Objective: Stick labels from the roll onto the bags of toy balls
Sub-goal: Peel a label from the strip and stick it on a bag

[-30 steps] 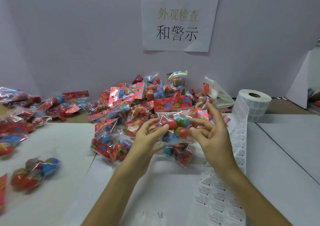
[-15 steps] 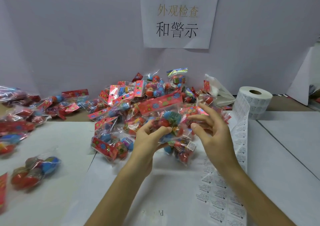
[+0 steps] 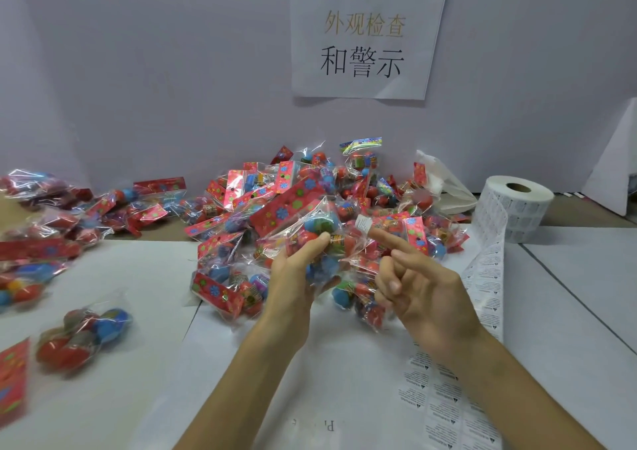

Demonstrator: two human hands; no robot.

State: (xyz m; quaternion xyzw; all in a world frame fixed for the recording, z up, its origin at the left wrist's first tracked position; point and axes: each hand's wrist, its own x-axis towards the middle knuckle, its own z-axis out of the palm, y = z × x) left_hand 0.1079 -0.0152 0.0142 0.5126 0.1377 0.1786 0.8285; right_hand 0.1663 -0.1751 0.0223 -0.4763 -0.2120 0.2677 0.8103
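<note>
Since the earlier frame, the right hand had let go of the bag, and the bag's red header card had swung up and to the left. Left hand, well left of the roll: thumb and fingers were curled round the clear bag of toy balls, held up in front of the pile. Right hand, between the bag and the roll: the index finger was stretched toward the bag while the other fingers were loosely curled, gripping nothing. A small white label sat at that fingertip, against the bag's film; whether it was stuck to the finger or to the bag could not be told. The pile of similar bags lay left of the roll, behind both hands. The roll stood on end near the wall, and its strip of labels ran from it toward the viewer, passing beside the right wrist. More bags lay scattered far left of the roll. A paper sign hung on the wall, above and left of the roll.
</note>
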